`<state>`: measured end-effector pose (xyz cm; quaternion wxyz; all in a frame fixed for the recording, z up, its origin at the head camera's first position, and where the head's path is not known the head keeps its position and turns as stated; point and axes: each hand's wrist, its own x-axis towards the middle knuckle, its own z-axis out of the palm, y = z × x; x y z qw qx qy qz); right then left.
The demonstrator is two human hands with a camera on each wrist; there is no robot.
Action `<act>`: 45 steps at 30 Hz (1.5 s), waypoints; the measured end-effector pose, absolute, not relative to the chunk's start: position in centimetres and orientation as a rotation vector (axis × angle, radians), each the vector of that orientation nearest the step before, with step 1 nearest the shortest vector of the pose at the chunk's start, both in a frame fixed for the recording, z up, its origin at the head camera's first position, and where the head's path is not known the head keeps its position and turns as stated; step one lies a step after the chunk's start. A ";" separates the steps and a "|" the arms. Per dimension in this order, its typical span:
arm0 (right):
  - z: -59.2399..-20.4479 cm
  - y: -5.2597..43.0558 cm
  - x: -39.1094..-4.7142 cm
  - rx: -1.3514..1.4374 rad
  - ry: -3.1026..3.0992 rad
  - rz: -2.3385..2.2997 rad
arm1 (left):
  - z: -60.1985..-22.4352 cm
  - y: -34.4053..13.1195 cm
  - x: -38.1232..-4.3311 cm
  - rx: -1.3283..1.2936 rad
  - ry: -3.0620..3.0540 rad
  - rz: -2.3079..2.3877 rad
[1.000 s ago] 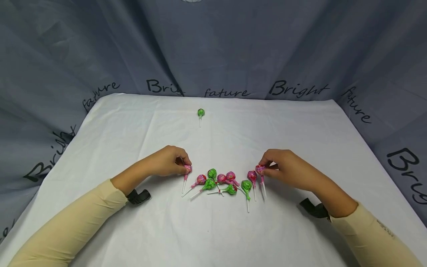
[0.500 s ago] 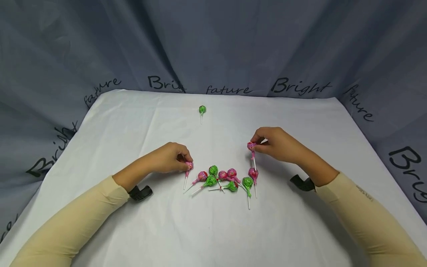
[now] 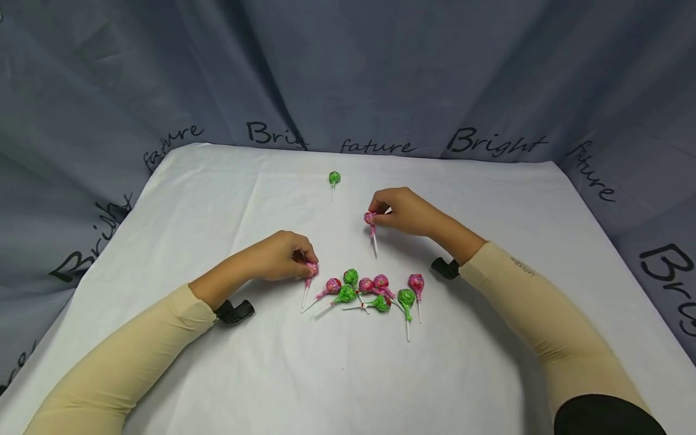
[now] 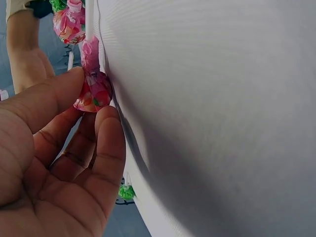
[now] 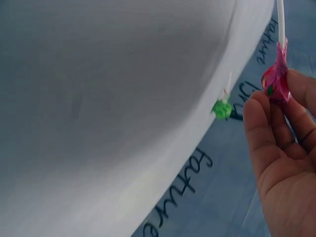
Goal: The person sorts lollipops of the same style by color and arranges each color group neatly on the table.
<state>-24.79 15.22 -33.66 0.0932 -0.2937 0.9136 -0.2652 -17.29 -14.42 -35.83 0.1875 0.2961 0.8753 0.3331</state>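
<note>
My left hand (image 3: 283, 257) pinches the wrapped head of a pink lollipop (image 4: 96, 91) at the left end of a loose group of lollipops; its white stick points toward me. Farther out, my right hand (image 3: 405, 211) grips another pink lollipop (image 3: 371, 219) by its head between thumb and fingers, stick hanging down, above the cloth. Between and below the hands lie several pink and green lollipops, among them a pink one (image 3: 333, 286) beside the left hand, a green one (image 3: 406, 297) and a pink one (image 3: 415, 282) at the right end.
A lone green lollipop (image 3: 334, 177) lies near the far edge of the white tablecloth (image 3: 348, 380). Grey curtains (image 3: 348, 72) with black lettering hang behind and beside the table. A black round shape (image 3: 609, 415) overlaps the right sleeve at the lower right.
My right hand has lifted its pink lollipop from the group's right end and carried it left and away from me. The left hand still holds its lollipop in about the same spot.
</note>
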 end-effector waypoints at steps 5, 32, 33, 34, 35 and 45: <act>-34.1 12.8 -26.5 -0.856 2.715 -0.778 | -35.7 -14.2 -17.3 0.861 2.460 0.937; -36.6 8.4 -31.0 -0.611 2.567 -0.963 | -35.6 -14.3 -17.1 0.888 2.477 0.931; -36.6 8.3 -31.0 -0.609 2.567 -0.961 | -35.6 -14.3 -17.1 0.885 2.478 0.930; -36.6 8.3 -30.9 -0.604 2.566 -0.959 | -35.6 -14.3 -17.1 0.882 2.479 0.926; -36.6 8.2 -30.9 -0.601 2.564 -0.955 | -35.6 -14.3 -17.1 0.879 2.478 0.925; -36.7 8.1 -30.8 -0.602 2.550 -0.940 | -35.7 -14.3 -17.1 0.870 2.466 0.938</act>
